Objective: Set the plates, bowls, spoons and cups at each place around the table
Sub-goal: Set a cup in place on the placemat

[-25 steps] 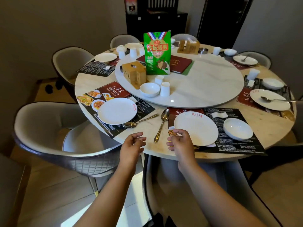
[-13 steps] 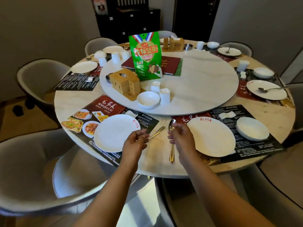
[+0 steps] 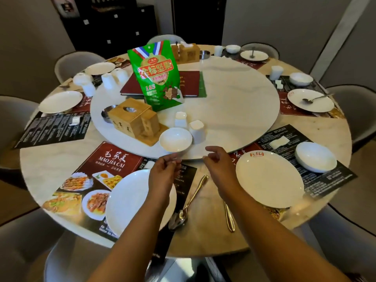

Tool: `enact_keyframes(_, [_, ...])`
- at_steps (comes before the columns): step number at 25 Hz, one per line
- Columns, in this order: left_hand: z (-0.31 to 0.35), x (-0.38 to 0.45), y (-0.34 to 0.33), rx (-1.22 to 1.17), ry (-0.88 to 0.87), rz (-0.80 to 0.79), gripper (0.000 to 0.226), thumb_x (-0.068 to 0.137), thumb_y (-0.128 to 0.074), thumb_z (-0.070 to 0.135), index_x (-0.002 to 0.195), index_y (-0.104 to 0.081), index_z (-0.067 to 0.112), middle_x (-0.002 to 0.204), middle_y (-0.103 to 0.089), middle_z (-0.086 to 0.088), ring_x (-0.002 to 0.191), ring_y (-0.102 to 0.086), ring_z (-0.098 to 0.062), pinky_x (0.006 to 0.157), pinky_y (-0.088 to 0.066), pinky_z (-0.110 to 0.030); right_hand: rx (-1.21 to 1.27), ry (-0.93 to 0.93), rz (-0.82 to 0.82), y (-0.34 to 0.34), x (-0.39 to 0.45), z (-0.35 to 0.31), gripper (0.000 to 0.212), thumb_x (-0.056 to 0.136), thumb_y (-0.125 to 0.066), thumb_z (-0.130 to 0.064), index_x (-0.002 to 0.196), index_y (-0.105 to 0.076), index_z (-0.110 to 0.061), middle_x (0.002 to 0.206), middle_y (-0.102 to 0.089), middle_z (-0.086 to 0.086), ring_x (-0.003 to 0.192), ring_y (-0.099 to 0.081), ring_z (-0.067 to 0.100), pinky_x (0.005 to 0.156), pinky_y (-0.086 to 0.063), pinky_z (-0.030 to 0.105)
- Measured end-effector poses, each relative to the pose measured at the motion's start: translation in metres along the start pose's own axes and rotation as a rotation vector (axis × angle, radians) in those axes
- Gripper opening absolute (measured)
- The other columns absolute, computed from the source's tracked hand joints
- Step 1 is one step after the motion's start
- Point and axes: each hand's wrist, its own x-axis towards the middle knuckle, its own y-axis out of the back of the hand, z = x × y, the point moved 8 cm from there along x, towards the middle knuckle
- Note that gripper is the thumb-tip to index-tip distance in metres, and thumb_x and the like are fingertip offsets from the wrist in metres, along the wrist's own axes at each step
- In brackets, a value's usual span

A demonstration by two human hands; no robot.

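Observation:
My left hand (image 3: 162,176) and my right hand (image 3: 218,165) hover with loosely curled, empty fingers at the near rim of the turntable (image 3: 234,110). Just beyond them on the turntable stand a white bowl (image 3: 175,139) and two upturned white cups (image 3: 196,131). Between the two near plates, the left one (image 3: 130,202) and the right one (image 3: 269,180), lie two gold-handled spoons, one (image 3: 188,206) slanted, the other (image 3: 229,217) partly under my right forearm. Another bowl (image 3: 315,159) sits right of the right plate.
A green snack bag (image 3: 156,76), a wooden tissue box (image 3: 134,119) and a red menu book (image 3: 189,83) stand on the turntable. Other places hold plates (image 3: 60,101), cups (image 3: 276,72) and bowls (image 3: 301,78). Grey chairs (image 3: 12,119) ring the round table (image 3: 50,165).
Both hands have moved forward from the near table edge past the spoons to the turntable rim. The spoons stay on the table. The view has come closer over the table.

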Motion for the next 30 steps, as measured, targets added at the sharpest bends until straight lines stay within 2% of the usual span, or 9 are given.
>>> enact_keyframes(2, [0.007, 0.020, -0.007, -0.015, -0.007, 0.001, 0.021, 0.096, -0.051, 0.010, 0.104, -0.067, 0.021, 0.104, -0.072, -0.005, 0.098, -0.068, -0.017, 0.092, -0.053, -0.034, -0.067, 0.015, -0.012, -0.007, 0.025, -0.009, 0.033, 0.088, -0.063, -0.027, 0.119, -0.055, -0.034, 0.119, -0.051, -0.001, 0.105, -0.055, 0.018, 0.073, -0.047, 0.024])
enact_keyframes(7, [0.025, 0.086, -0.029, -0.004, -0.013, 0.010, 0.023, 0.097, -0.048, 0.010, 0.110, -0.066, 0.018, 0.107, -0.070, -0.006, 0.099, -0.067, -0.021, 0.088, -0.054, -0.033, -0.347, 0.085, 0.005, -0.036, 0.114, -0.033, 0.058, 0.085, -0.068, -0.030, 0.137, -0.043, -0.028, 0.140, -0.032, 0.008, 0.129, -0.035, 0.025, 0.093, -0.033, 0.022])
enact_keyframes(11, [0.027, 0.118, -0.039, 0.025, 0.008, 0.017, 0.022, 0.098, -0.047, 0.012, 0.109, -0.065, 0.020, 0.106, -0.071, -0.003, 0.098, -0.067, -0.019, 0.085, -0.053, -0.030, -0.578, 0.123, -0.032, -0.059, 0.151, -0.031, 0.058, 0.085, -0.065, -0.037, 0.139, -0.043, -0.030, 0.135, -0.037, 0.010, 0.126, -0.036, 0.028, 0.097, -0.040, 0.033])
enact_keyframes(14, [0.023, 0.127, -0.044, 0.049, 0.016, -0.007, 0.022, 0.098, -0.047, 0.011, 0.106, -0.066, 0.021, 0.105, -0.071, -0.003, 0.097, -0.067, -0.017, 0.083, -0.053, -0.028, -0.645, 0.135, 0.002, -0.058, 0.157, -0.027, 0.049, 0.087, -0.063, -0.036, 0.134, -0.049, -0.029, 0.128, -0.046, 0.010, 0.120, -0.042, 0.028, 0.092, -0.043, 0.033])
enact_keyframes(18, [0.019, 0.134, -0.054, 0.038, 0.046, -0.063, 0.022, 0.097, -0.047, 0.007, 0.110, -0.065, 0.012, 0.103, -0.070, -0.009, 0.094, -0.067, -0.021, 0.083, -0.054, -0.030, -0.515, 0.145, 0.067, -0.038, 0.154, -0.030, 0.044, 0.082, -0.066, -0.031, 0.124, -0.055, -0.027, 0.118, -0.053, 0.009, 0.113, -0.048, 0.027, 0.083, -0.042, 0.030])
enact_keyframes(20, [0.013, 0.132, -0.070, 0.031, 0.153, -0.121, 0.023, 0.098, -0.045, 0.005, 0.115, -0.060, 0.001, 0.102, -0.069, -0.015, 0.089, -0.067, -0.023, 0.083, -0.056, -0.031, -0.350, 0.139, 0.147, -0.014, 0.151, -0.036, 0.043, 0.078, -0.070, -0.029, 0.119, -0.056, -0.027, 0.114, -0.055, 0.005, 0.106, -0.052, 0.023, 0.081, -0.045, 0.028])
enact_keyframes(24, [0.011, 0.115, -0.117, -0.023, 0.337, -0.256, 0.023, 0.102, -0.039, 0.015, 0.115, -0.056, 0.005, 0.108, -0.068, -0.016, 0.095, -0.067, -0.027, 0.087, -0.054, -0.034, -0.114, 0.195, 0.290, 0.032, 0.123, -0.051, 0.042, 0.078, -0.075, -0.026, 0.114, -0.053, -0.027, 0.113, -0.057, -0.005, 0.097, -0.055, 0.011, 0.074, -0.047, 0.017])
enact_keyframes(27, [0.018, 0.108, -0.146, -0.122, 0.296, -0.298, 0.024, 0.102, -0.040, 0.023, 0.101, -0.060, 0.009, 0.097, -0.071, -0.013, 0.092, -0.070, -0.026, 0.086, -0.056, -0.035, -0.022, 0.229, 0.318, 0.057, 0.102, -0.046, 0.043, 0.076, -0.077, -0.021, 0.110, -0.051, -0.029, 0.111, -0.058, -0.009, 0.100, -0.057, 0.008, 0.079, -0.055, 0.024])
enact_keyframes(30, [0.026, 0.099, -0.174, -0.014, 0.202, -0.359, 0.024, 0.102, -0.041, 0.028, 0.091, -0.060, 0.019, 0.095, -0.072, -0.007, 0.093, -0.070, -0.021, 0.079, -0.057, -0.029, -0.015, 0.189, 0.323, 0.084, 0.095, -0.030, 0.048, 0.074, -0.078, -0.017, 0.111, -0.049, -0.026, 0.115, -0.056, -0.005, 0.107, -0.057, 0.011, 0.080, -0.058, 0.029])
